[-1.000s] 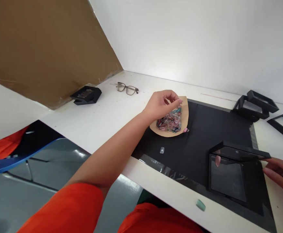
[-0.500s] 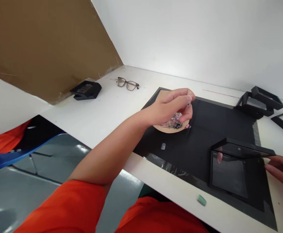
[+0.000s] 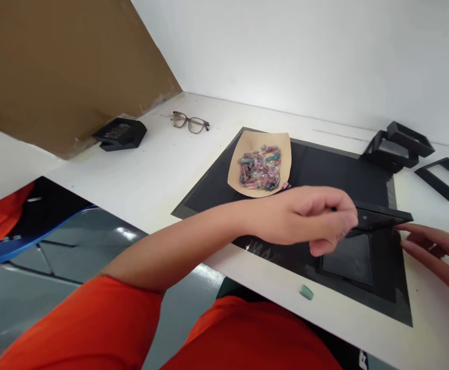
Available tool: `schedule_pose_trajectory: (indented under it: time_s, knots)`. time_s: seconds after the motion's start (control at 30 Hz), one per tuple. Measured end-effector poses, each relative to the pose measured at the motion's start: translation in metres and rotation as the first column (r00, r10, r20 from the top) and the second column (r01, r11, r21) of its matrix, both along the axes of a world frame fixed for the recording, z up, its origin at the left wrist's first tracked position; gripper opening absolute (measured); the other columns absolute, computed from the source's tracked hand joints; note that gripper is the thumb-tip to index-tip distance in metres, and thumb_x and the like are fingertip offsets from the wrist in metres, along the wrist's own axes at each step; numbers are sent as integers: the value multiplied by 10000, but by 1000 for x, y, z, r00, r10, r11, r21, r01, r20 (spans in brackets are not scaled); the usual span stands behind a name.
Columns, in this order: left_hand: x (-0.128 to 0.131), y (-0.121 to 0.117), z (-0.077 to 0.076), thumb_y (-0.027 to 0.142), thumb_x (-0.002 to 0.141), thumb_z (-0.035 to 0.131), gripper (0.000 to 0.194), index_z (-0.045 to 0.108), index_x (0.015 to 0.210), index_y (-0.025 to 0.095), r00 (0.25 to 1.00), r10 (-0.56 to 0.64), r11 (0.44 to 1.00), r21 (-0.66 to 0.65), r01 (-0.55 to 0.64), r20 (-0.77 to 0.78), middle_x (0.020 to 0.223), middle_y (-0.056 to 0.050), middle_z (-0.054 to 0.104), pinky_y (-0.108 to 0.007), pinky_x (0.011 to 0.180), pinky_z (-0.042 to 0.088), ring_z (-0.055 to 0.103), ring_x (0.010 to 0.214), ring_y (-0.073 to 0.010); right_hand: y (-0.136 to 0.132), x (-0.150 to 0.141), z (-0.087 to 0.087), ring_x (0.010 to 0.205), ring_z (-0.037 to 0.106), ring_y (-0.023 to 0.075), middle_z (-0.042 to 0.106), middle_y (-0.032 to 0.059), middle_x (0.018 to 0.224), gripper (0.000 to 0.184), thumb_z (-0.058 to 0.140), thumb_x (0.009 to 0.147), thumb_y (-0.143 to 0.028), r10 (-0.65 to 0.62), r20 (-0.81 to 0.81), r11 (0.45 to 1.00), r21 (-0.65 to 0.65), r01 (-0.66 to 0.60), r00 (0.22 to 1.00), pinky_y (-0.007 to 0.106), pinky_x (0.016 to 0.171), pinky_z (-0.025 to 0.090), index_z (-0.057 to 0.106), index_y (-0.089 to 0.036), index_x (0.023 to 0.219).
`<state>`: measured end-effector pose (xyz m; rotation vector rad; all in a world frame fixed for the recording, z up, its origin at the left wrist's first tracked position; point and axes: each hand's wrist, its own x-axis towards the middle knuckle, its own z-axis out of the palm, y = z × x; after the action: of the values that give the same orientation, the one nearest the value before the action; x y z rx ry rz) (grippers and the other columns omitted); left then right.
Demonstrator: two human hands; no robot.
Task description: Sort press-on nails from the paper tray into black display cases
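Left hand hovers over the open black display case, fingers curled and pinched together; what they pinch, cannot tell. Right hand at the case's right side, fingers spread loosely, fingertips at the raised lid's corner. Case sits on the black mat on the desk. Paper tray of coloured stones on the mat, behind-left of case. Small green piece on the desk edge just in front of case.

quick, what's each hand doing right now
Left hand: fingers curled over the open black display case; whether they hold anything cannot be told.
Right hand: open, fingertips at the raised lid's right edge.
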<state>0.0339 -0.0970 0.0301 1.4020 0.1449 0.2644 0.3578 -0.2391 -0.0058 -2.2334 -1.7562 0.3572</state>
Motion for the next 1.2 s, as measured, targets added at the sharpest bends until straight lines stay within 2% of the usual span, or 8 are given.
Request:
schedule_pose_trajectory:
  time_s: [0.1,0.17,0.3,0.37,0.47,0.57,0.8,1.2]
  knots:
    - [14,-14,1,459,1037,787,309,601,966,222,982,-137,986,73,147,-128,660,82,625,-189,615,476,580,618,-74,0,-4,3,609,718,242,815,59,796,776,593,764,-947,-58,-166,998,-33,54,984,313,428,535,880,-280,1037]
    - [21,-23,1,451,992,841,296,651,955,227,968,-160,977,107,183,-193,656,87,638,-170,602,462,593,627,-71,-5,-12,6,628,707,244,797,57,777,687,653,760,-903,-114,-167,989,77,129,979,319,456,519,874,-290,976]
    - [26,-34,-5,524,934,885,342,712,942,229,979,-54,996,-75,39,-197,582,96,586,-175,531,400,525,547,-64,-30,-38,10,569,594,174,690,4,747,434,698,990,-636,-234,-194,873,389,294,953,328,580,533,822,-311,1249]
    - [27,-38,-10,562,925,885,380,722,960,221,984,-14,982,-186,-20,-180,569,100,565,-189,492,348,456,498,-57,-41,-46,9,534,569,164,658,-6,760,400,683,1043,-573,-124,-222,881,424,210,967,333,550,509,783,-323,1338]
    - [28,-41,-16,594,931,870,409,717,978,217,982,-37,967,-254,-11,-183,594,95,592,-186,496,361,484,513,-58,-47,-45,4,503,589,182,617,-29,687,334,656,1082,-450,229,-161,878,460,-133,960,337,551,524,736,-408,1404]
    - [30,-43,-17,582,970,835,386,689,983,224,967,-86,969,-244,26,-239,620,100,636,-164,532,417,536,542,-56,-43,-36,-2,500,631,206,668,-28,671,391,648,1061,-355,550,-30,745,469,-474,835,338,514,510,701,-443,1438]
    - [27,-41,-15,611,956,836,401,722,982,227,946,-76,959,-283,-17,-314,592,101,649,-147,526,394,518,519,-47,-43,-37,-9,348,317,129,448,-69,545,296,784,978,-421,485,93,760,446,-472,869,350,350,166,806,-415,1274]
    - [28,-41,-27,560,895,911,384,746,957,219,967,-71,936,-351,-20,-246,586,113,664,-157,540,378,451,486,-32,-42,-49,-9,377,427,145,638,-48,659,308,648,1061,-345,451,78,780,449,-435,889,356,392,300,729,-439,1343]
